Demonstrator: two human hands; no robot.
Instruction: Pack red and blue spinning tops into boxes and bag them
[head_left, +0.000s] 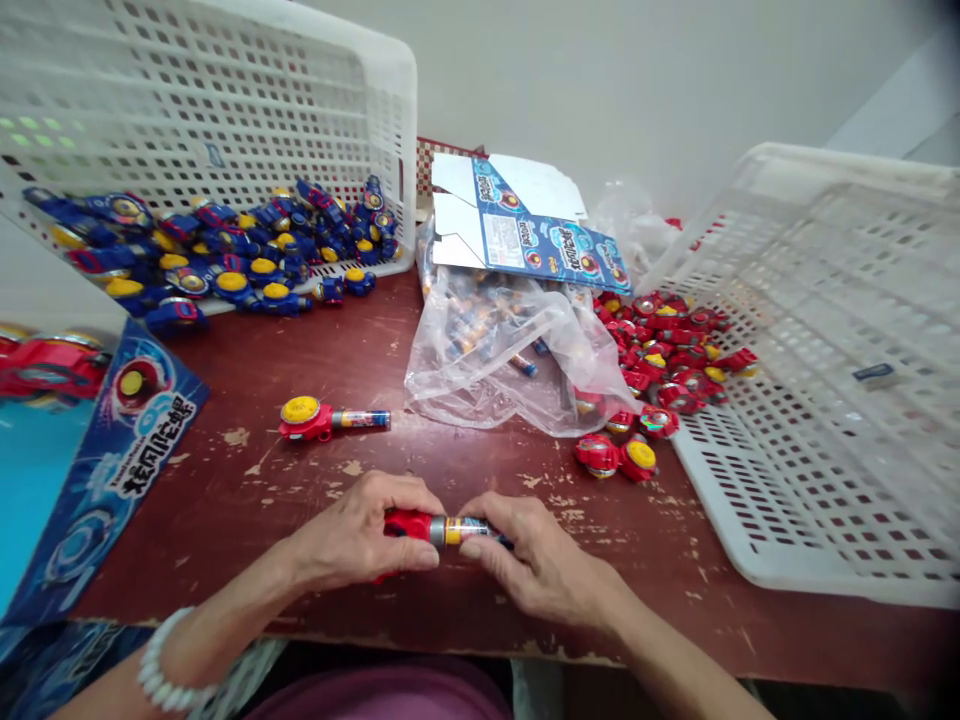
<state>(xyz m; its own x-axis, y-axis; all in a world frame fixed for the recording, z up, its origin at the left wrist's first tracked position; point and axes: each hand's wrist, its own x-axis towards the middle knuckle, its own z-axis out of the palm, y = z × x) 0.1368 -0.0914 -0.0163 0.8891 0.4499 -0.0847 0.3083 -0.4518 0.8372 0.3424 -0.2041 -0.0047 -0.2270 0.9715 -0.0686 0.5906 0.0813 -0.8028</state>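
Observation:
Near the table's front edge, my left hand (367, 530) is closed round a red toy (409, 524) with a grey collar pointing right. My right hand (525, 550) pinches a clear tube (463, 530) with yellow and blue contents, its end meeting the collar. Further back on the left lies another red toy with a yellow disc (301, 410), a similar tube (365, 419) joined to its right side. My palms hide parts of the held toy and tube.
A tipped white basket (409, 150) holds blue toys (232, 282) at the back left. A plastic bag of tubes (487, 390) lies under flat printed cardboard (525, 243). Red toys (667, 350) spill from the right basket (739, 555). A printed box (112, 470) stands left.

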